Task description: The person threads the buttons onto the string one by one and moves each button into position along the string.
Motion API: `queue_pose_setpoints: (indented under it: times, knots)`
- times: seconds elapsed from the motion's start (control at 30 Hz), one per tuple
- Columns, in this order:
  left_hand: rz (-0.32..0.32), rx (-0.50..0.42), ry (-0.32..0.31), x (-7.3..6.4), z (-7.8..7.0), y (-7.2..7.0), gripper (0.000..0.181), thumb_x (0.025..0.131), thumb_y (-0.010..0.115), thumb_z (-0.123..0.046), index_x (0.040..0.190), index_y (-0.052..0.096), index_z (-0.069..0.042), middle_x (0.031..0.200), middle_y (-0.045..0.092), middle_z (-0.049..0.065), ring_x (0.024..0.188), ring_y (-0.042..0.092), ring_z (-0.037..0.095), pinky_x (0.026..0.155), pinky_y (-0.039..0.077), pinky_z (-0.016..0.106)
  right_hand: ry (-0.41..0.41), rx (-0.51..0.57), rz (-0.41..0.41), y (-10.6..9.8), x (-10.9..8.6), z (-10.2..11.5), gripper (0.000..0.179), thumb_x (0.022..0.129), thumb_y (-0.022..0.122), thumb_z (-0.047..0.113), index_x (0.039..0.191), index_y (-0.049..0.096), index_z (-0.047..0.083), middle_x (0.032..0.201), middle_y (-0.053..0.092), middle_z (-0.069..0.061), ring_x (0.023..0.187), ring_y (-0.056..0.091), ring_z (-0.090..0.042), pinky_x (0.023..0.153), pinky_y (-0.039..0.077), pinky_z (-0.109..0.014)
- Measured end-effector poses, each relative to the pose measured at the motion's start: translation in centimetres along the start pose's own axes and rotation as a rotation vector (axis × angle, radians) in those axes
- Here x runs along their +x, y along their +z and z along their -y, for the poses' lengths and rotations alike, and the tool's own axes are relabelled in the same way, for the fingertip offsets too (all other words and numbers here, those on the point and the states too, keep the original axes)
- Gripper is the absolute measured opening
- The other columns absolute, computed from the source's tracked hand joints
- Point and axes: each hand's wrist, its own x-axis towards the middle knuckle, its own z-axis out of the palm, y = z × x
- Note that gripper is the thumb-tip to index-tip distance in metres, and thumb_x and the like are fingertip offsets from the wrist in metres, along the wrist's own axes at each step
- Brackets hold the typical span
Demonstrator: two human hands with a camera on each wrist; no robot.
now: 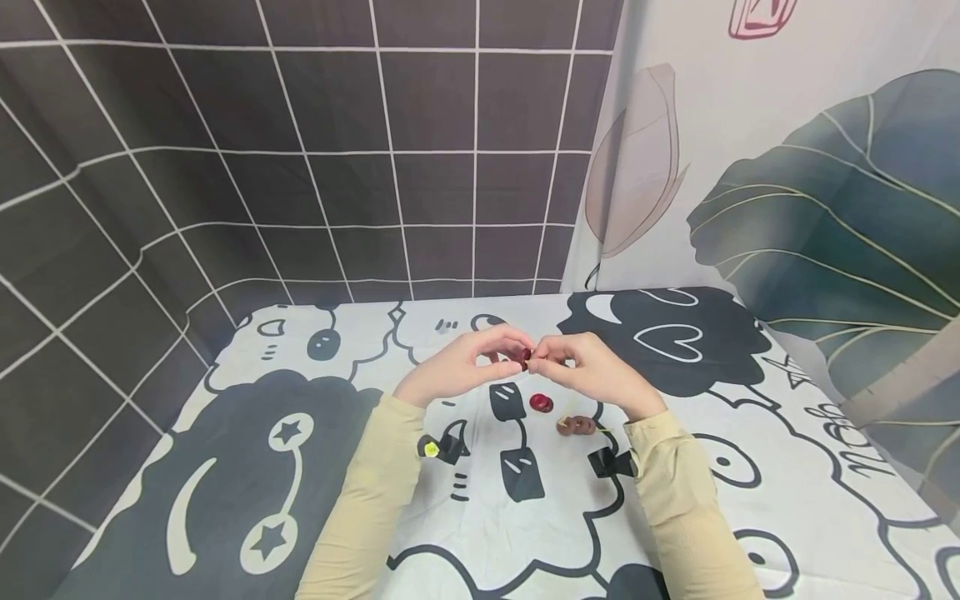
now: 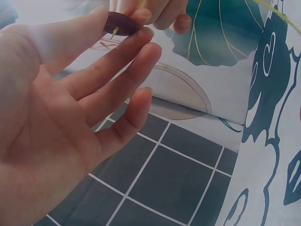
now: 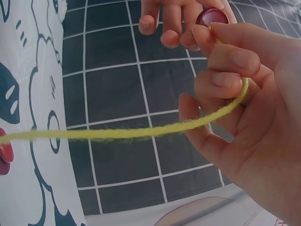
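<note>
Between the thumb and fingertips of my left hand (image 1: 467, 360) is a dark red button (image 2: 121, 24), raised above the cloth. A short end of yellow yarn (image 2: 114, 33) sticks out from the button's face in the left wrist view. My right hand (image 1: 592, 368) meets it from the other side, its thumb and index finger pinching the yarn right at the button (image 3: 212, 17). From the right fingers the yellow yarn (image 3: 141, 132) curves down and away. Below the hands, red buttons (image 1: 541, 403) and brown buttons (image 1: 576, 426) lie on the cloth.
A black-and-white patterned cloth (image 1: 480, 533) covers the table. Left of the buttons lies a small yellow item (image 1: 431, 450) beside a black patch. A dark gridded curtain (image 1: 435, 192) hangs behind, and a leaf-printed curtain (image 1: 840, 208) on the right.
</note>
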Motion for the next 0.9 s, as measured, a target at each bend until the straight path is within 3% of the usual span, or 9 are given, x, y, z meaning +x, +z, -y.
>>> queue_pose_setpoints:
  times: [0.13, 0.33, 0.63, 0.9]
  knots:
    - [-0.011, 0.005, 0.022, 0.13, -0.12, -0.05, 0.031, 0.093, 0.063, -0.012, 0.122, 0.054, -0.009, 0.111, 0.07, 0.008, 0.1, 0.065, 0.013, 0.086, 0.051, 0.029, 0.0, -0.009, -0.014, 0.07, 0.09, 0.08, 0.007, 0.091, 0.064, 0.013, 0.086, 0.068, 0.012, 0.064, 0.056, 0.005, 0.065, 0.046, -0.006, 0.063, 0.041, -0.025]
    - [-0.032, 0.006, -0.009, 0.17, -0.2, -0.04, 0.024, 0.09, 0.067, -0.012, 0.11, 0.054, -0.01, 0.105, 0.069, 0.006, 0.098, 0.063, 0.013, 0.085, 0.048, 0.029, 0.006, -0.005, -0.004, 0.15, 0.16, 0.13, 0.007, 0.092, 0.062, 0.011, 0.088, 0.068, 0.012, 0.066, 0.059, 0.005, 0.067, 0.047, -0.006, 0.065, 0.041, -0.025]
    - [-0.101, 0.129, 0.001, 0.12, 0.13, 0.1, 0.014, 0.088, 0.07, -0.015, 0.099, 0.061, -0.013, 0.099, 0.067, 0.0, 0.096, 0.061, 0.011, 0.083, 0.048, 0.028, 0.039, 0.078, 0.038, 0.2, 0.22, 0.07, 0.021, 0.102, 0.046, 0.016, 0.089, 0.061, 0.009, 0.058, 0.041, 0.005, 0.054, 0.044, -0.008, 0.06, 0.04, -0.024]
    - [-0.123, 0.189, -0.004, 0.26, -0.11, 0.15, 0.005, 0.091, 0.066, -0.015, 0.095, 0.065, -0.013, 0.094, 0.07, 0.0, 0.094, 0.062, 0.012, 0.083, 0.049, 0.034, 0.091, 0.08, 0.041, 0.4, 0.37, 0.04, 0.02, 0.1, 0.052, 0.025, 0.09, 0.065, 0.013, 0.056, 0.04, 0.006, 0.052, 0.041, -0.008, 0.058, 0.038, -0.025]
